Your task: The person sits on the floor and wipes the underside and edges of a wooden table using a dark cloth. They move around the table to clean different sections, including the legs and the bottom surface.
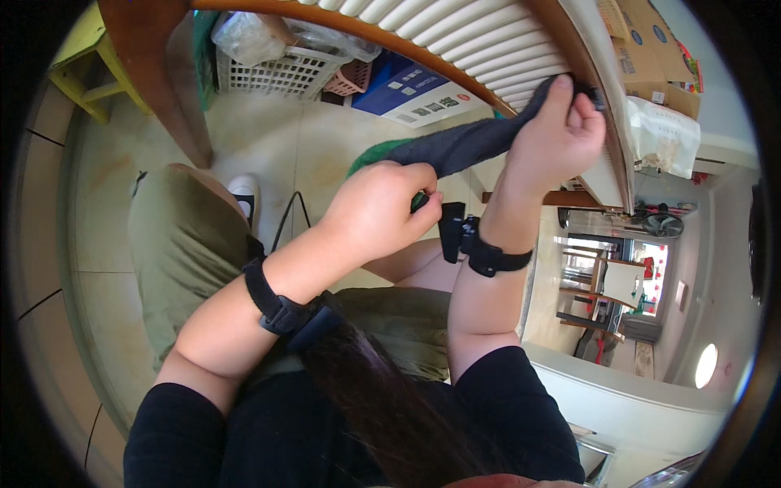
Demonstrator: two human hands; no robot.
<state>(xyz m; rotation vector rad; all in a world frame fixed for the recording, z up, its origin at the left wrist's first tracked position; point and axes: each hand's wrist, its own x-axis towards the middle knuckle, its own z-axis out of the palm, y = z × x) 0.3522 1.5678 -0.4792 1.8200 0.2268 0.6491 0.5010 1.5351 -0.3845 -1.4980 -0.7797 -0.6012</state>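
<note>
My left hand [381,204] is closed on one end of a dark grey cloth [470,143] with a green part, which hangs out behind the knuckles. From there the cloth stretches up and right to my right hand [558,131], whose thumb and fingers pinch it against the wooden edge of a white slatted panel [451,36]. Part of the cloth is hidden inside both hands. Each forearm wears a black strap; the right one carries a small black device [453,232].
Beneath the slatted furniture stand a white plastic basket [274,73] with plastic bags, a pink basket [348,79] and a blue and white box [415,91]. A wooden leg [183,91] and a yellow stool [97,61] are at upper left. Cardboard boxes [653,61] lie at upper right.
</note>
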